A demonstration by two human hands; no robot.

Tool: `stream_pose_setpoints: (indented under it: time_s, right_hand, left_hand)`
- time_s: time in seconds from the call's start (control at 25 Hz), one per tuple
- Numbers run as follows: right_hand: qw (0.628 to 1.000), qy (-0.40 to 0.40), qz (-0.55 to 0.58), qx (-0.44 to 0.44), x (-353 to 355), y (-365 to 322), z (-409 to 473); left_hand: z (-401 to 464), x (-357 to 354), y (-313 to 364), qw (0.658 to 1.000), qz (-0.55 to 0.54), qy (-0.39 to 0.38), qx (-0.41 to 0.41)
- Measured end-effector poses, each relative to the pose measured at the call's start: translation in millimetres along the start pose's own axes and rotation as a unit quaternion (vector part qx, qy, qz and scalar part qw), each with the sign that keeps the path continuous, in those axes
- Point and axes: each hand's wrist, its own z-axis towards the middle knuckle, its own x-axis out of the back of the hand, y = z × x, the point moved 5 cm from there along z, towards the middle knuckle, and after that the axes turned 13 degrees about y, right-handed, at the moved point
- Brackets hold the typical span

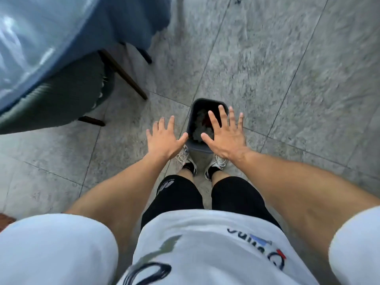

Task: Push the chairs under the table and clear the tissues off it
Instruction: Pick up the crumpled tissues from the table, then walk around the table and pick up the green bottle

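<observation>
Both hands spread flat, holding nothing: left hand (164, 138) beside the bin (207, 112), right hand (226, 132) over its mouth. Crumpled tissues (200, 128) lie inside. Chair (61, 93) tucked under table (41, 38) edge. Risk: feet touching the bin could tip it and spill the tissues.

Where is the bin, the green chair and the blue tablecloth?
bin (202, 148): head view, near rim.
green chair (67, 93): head view, ribbed backrest.
blue tablecloth (131, 19): head view, hanging cloth edge.
</observation>
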Motion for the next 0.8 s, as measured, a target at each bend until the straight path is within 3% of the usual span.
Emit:
stream_pose_setpoints:
  time_s: [0.28,0.48,0.64,0.8]
  right_hand:
    - [0.999,0.02,0.026,0.026,71.7,-50.9,-20.7]
    - [0.995,0.017,0.015,0.1,104.8,-111.3,-7.7]
    - [0.995,0.026,-0.005,0.093,121.1,-158.2,20.9]
    - [0.998,0.041,-0.004,0.054,142.9,-219.3,66.2]
  left_hand:
    - [-77.4,59.2,-41.1,0.993,-0.035,0.039,0.104]
    - [-92.8,92.0,-79.1,0.983,-0.051,0.082,0.154]
    - [-66.9,120.0,-121.7,0.979,-0.064,0.109,0.162]
    - [-16.5,164.0,-187.8,0.979,-0.086,0.144,0.114]
